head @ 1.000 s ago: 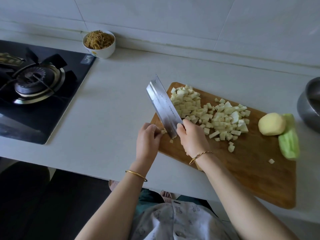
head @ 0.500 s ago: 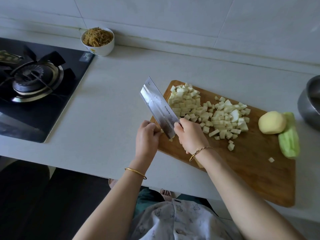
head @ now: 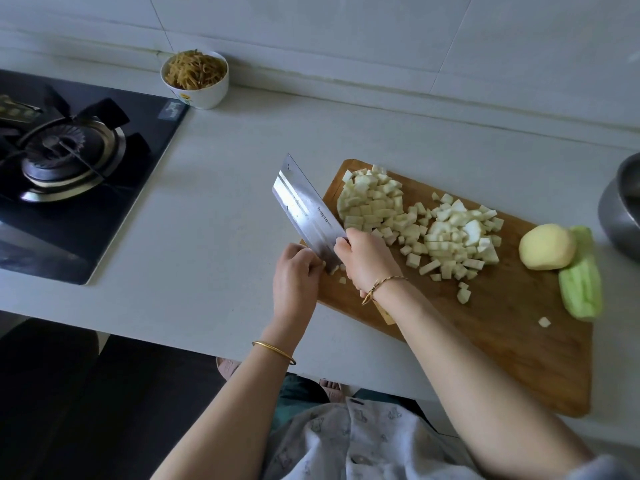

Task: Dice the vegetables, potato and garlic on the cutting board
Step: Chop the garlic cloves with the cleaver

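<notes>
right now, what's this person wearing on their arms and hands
No sleeves or gloves show on either arm. The left hand has a thin plain gold bangle near its wrist. The right hand has a thinner twisted gold-toned bracelet with a small knot or clasp.

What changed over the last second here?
The right hand swung the cleaver slightly left, away from the diced pile; the left hand stayed with fingers at the blade's heel. The cutting board, potato, green vegetable and bowl are unmoved.
</notes>
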{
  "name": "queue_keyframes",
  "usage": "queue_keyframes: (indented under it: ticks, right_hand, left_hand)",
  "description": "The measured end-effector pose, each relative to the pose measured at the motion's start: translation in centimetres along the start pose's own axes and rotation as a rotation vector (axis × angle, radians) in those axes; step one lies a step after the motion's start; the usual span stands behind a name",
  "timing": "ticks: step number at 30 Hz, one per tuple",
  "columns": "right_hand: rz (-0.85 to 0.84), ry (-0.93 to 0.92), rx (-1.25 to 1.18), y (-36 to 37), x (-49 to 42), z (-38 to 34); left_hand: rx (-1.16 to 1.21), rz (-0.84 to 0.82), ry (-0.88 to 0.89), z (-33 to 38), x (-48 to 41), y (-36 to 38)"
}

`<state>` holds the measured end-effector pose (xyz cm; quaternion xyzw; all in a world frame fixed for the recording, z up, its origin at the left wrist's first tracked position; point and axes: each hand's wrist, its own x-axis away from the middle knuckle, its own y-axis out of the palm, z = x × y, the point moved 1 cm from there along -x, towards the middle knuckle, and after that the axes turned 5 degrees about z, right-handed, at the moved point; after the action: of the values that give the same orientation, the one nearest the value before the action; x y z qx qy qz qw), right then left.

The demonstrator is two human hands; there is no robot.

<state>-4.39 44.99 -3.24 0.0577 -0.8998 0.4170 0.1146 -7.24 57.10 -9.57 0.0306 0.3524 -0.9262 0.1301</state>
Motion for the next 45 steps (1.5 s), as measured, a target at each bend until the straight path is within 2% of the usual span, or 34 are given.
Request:
queue_keyframes:
  ticks: [4,8,14,19,21,22,24,26,28,30,34,41,45]
  right_hand:
    - [0.026,0.037,-0.06,0.3,-0.3,0.3]
    - [0.05,0.119,-0.251,-0.1,0.3,1.3]
    - [0.111,0.224,-0.527,-1.9,0.9,2.3]
    - [0.071,0.376,-0.822,-2.0,1.4,2.6]
    - [0.033,0.416,-0.929,-2.1,1.6,2.5]
    - [0.006,0.431,-0.977,-2.2,1.7,2.4]
    - [-0.051,0.454,-1.066,-2.4,1.9,2.2]
    - [-0.088,0.466,-1.128,-2.7,2.0,2.1]
    - [-0.097,0.463,-1.155,-2.8,2.1,1.9]
    - [-0.087,0.454,-1.159,-2.9,2.1,1.9]
    - [-0.039,0.435,-1.14,-2.9,2.0,1.8]
    - [0.162,0.38,-1.066,-2.7,1.4,2.0]
    - [0.227,0.373,-1.082,-3.6,1.4,2.4]
  left_hand:
    - [0.003,-0.013,-0.028,0.2,0.0,-0.2]
    - [0.001,-0.03,-0.076,0.8,-0.4,-0.3]
    - [0.021,-0.047,-0.035,0.7,-1.0,-0.7]
    - [0.167,0.008,-0.188,0.9,-1.5,-1.3]
    - [0.35,0.051,-0.326,1.8,-2.0,-1.6]
    - [0.531,0.048,-0.449,2.6,-2.3,-1.7]
    - [0.996,-0.058,-0.726,4.3,-3.0,-1.8]
    - [1.321,-0.234,-0.93,5.6,-3.6,-1.9]
    - [1.47,-0.371,-1.005,6.4,-3.8,-2.1]
    - [1.549,-0.406,-1.043,6.7,-3.8,-2.3]
    - [1.594,-0.412,-1.075,6.7,-3.4,-2.2]
    - [1.562,-0.368,-1.192,6.2,-3.0,-1.9]
    - [1.462,-0.259,-1.182,5.4,-3.0,-2.1]
